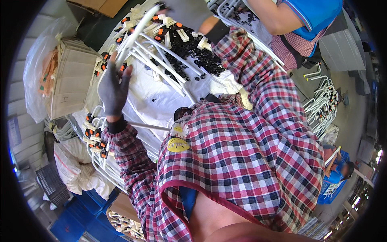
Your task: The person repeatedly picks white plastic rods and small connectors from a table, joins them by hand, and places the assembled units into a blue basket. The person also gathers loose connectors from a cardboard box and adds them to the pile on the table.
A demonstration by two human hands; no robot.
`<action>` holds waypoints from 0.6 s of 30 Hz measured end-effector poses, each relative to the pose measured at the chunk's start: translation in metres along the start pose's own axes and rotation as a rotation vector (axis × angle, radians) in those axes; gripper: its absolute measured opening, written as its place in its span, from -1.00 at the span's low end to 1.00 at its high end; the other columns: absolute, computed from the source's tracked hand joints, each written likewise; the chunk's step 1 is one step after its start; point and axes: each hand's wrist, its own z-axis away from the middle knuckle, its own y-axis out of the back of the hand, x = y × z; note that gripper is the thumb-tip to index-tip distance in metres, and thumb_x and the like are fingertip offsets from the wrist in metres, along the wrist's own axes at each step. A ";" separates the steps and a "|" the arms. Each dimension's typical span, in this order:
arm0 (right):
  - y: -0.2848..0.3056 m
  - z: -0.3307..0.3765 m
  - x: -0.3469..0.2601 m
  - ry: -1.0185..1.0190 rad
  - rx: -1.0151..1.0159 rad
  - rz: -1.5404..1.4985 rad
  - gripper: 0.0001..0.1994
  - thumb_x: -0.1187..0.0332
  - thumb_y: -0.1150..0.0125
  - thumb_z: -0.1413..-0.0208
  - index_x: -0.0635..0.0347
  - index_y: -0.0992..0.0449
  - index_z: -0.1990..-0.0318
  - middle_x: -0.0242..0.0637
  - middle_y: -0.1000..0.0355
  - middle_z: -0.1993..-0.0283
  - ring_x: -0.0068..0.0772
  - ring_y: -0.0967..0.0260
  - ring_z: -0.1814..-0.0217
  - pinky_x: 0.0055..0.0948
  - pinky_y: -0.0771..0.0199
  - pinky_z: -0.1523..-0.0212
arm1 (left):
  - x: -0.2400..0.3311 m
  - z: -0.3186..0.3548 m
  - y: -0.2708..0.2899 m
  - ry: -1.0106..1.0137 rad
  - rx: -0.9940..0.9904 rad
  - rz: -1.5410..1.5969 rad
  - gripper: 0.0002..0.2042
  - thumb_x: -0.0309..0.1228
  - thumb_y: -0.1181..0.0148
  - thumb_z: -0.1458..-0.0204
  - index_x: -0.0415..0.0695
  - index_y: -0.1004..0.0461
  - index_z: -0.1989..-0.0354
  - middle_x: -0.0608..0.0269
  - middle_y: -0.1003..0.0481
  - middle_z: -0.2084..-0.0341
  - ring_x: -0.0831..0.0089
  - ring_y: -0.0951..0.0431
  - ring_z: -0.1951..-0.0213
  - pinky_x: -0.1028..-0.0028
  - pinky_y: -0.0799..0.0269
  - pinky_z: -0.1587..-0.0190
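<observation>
A white bent tube [139,31], smeared by motion, slants above the worktable between my hands. My gloved left hand [114,90] is at its lower end, with the tube running between thumb and fingers. At the upper end, my gloved right hand [187,14] pinches a small black part [162,6] against or close to the tube; blur hides the exact contact. Beneath lie more white tubes [163,66] and a heap of small black plastic parts [193,50]. Cream fittings with black and orange knobs [161,32] are spread around the far side.
A co-worker in a blue shirt [318,16] stands at the far right. White tube frames with knobs [96,141] stack beside my left arm. A large carton [74,80] and white sacks [76,161] stand at left. More tube frames [322,105] lie at right.
</observation>
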 end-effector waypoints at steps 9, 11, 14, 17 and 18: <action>0.011 0.087 -0.006 0.122 0.303 -0.132 -0.73 0.32 -0.31 0.00 0.05 -0.52 0.11 -0.29 -0.50 0.07 -0.17 -0.42 -0.03 -0.21 -0.36 -0.10 | -0.020 -0.014 -0.023 0.158 -0.113 0.275 -0.61 -0.37 -0.15 -0.19 0.01 -0.41 -0.22 0.10 -0.60 0.31 0.47 -0.58 0.33 0.48 -0.45 0.24; -0.008 0.177 0.050 -0.461 0.405 -0.263 -0.83 0.31 -0.21 -0.17 0.08 -0.58 0.12 -0.21 -0.53 0.11 -0.30 -0.49 0.11 -0.29 -0.50 0.20 | -0.057 0.000 -0.008 0.192 0.000 0.185 -0.62 -0.39 -0.15 -0.19 -0.08 -0.43 -0.20 0.15 -0.59 0.25 0.56 -0.53 0.28 0.53 -0.42 0.19; -0.038 0.282 0.091 -0.961 -0.123 -0.014 -0.72 0.07 -0.17 -0.12 0.09 -0.57 0.32 -0.10 -0.54 0.33 -0.02 -0.51 0.22 -0.14 -0.49 0.21 | -0.142 0.039 0.016 0.259 0.067 0.177 -0.64 -0.38 -0.15 -0.20 -0.19 -0.44 -0.16 0.19 -0.59 0.21 0.55 -0.51 0.28 0.55 -0.41 0.19; -0.063 0.307 0.085 -1.041 -0.398 0.204 -0.72 0.04 -0.20 -0.08 0.05 -0.59 0.34 -0.15 -0.55 0.29 -0.05 -0.52 0.18 -0.12 -0.49 0.17 | -0.144 0.056 0.025 0.456 0.086 0.143 -0.67 -0.37 -0.16 -0.21 -0.19 -0.47 -0.12 0.36 -0.49 0.43 0.65 -0.35 0.46 0.61 -0.28 0.38; -0.071 0.307 0.084 -1.063 -0.433 0.125 -0.71 0.03 -0.22 -0.06 0.04 -0.59 0.34 -0.16 -0.55 0.29 -0.06 -0.53 0.17 -0.13 -0.50 0.16 | -0.143 0.062 0.030 0.495 0.100 0.156 -0.68 -0.37 -0.16 -0.22 -0.18 -0.48 -0.12 0.42 -0.44 0.48 0.69 -0.29 0.49 0.62 -0.22 0.42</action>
